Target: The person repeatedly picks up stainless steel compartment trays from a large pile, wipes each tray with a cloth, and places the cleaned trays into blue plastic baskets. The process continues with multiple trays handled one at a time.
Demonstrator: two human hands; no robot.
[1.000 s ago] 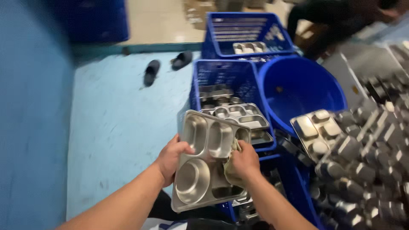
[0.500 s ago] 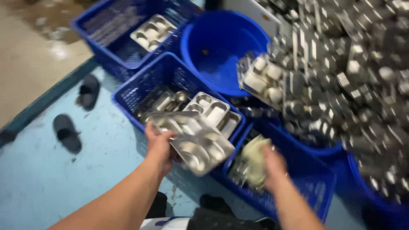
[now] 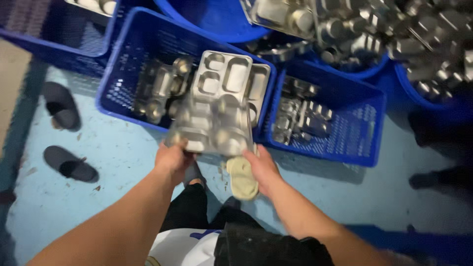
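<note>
Two hands [image 3: 217, 165] on steel tray [image 3: 212, 125]

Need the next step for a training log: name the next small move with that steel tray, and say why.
Probably wipe the tray with the sponge: the left hand holds its near edge over the blue crate, and the right hand already presses the yellowish sponge just below the tray's rim.

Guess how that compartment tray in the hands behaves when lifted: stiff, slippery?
The metal tray looks rigid: pressed compartments, no sag though the left hand grips only one edge. Its shiny surface is probably slick. The right hand holds a sponge, suggesting wetness.
</note>
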